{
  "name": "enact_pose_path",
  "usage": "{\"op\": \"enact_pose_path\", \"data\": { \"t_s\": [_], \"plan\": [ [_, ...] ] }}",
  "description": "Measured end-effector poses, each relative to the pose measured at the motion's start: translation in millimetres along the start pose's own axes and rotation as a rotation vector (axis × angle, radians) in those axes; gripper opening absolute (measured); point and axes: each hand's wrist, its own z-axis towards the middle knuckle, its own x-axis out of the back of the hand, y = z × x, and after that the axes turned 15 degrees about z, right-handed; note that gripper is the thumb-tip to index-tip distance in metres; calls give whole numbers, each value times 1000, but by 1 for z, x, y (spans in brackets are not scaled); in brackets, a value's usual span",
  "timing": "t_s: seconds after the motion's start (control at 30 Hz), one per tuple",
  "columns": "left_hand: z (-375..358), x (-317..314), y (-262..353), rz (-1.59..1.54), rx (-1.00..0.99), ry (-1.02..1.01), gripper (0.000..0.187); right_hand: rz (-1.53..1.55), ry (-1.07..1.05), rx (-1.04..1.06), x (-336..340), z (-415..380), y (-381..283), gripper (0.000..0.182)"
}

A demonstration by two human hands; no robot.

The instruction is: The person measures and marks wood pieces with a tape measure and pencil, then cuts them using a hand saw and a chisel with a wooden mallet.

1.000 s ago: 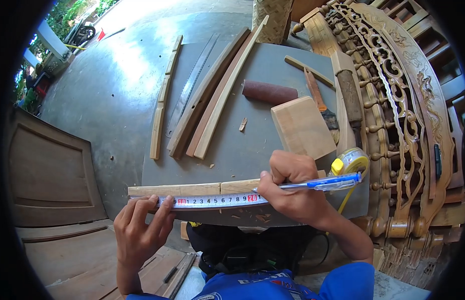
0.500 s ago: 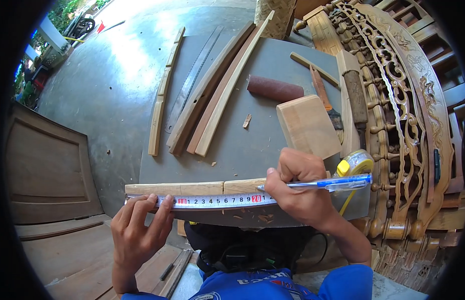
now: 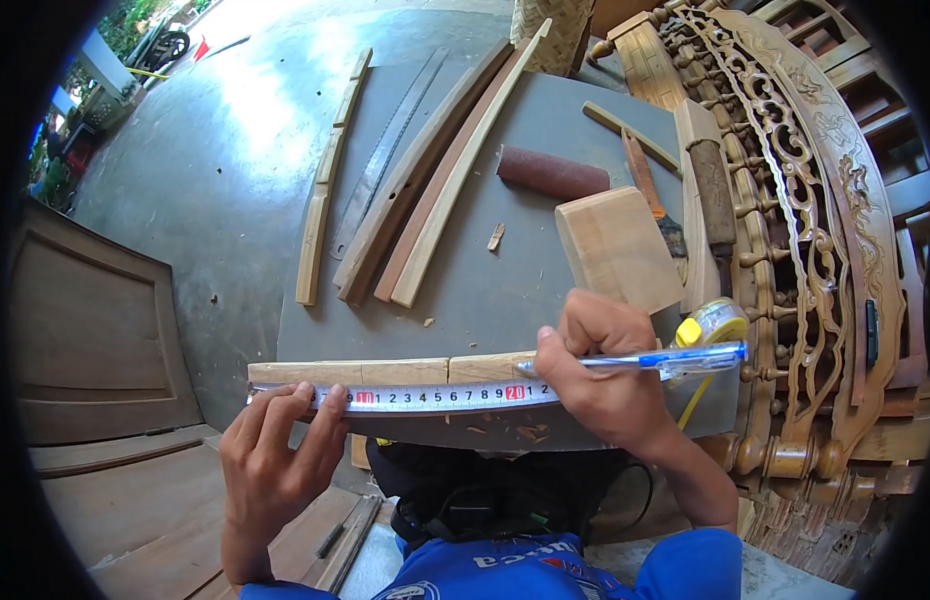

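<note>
My left hand [image 3: 285, 450] presses the blade of a tape measure [image 3: 435, 397] against a wooden strip [image 3: 345, 373] lying across the near edge of the grey board. Its fingertips pinch blade and wood near the left end. My right hand [image 3: 610, 375] grips a blue-and-clear pen [image 3: 685, 358], its tip touching the strip just above the 20 mark. A dark line crosses the strip near the 15 mark. The yellow and clear tape case [image 3: 713, 325] rests to the right of my right hand. Part of the blade is hidden beneath that hand.
On the grey board [image 3: 465, 270] lie several long wooden strips [image 3: 330, 190], a saw blade [image 3: 390, 150], a sandpaper roll [image 3: 553, 173], a wooden block [image 3: 618, 250], a brush [image 3: 668, 230] and wood chips. Carved furniture [image 3: 825, 200] stands along the right; wooden panels [image 3: 95, 330] are at left.
The pen has shifted slightly on the strip and its angle is a little flatter. My left hand stays in place on the tape; the view has moved slightly.
</note>
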Motion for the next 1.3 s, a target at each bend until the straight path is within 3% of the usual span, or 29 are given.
{"op": "enact_pose_path", "data": {
  "t_s": [0.33,0.67,1.3],
  "plan": [
    [-2,1,1,5,4,4,39,31,17,26,-1,-3,3,26],
    [-4,1,7,72,17,-3,39,81,-199,179,6,-7,-2,27],
    [-2,4,7,50,12,-14,39,25,-173,234,0,-12,-2,27]
  ]
}}
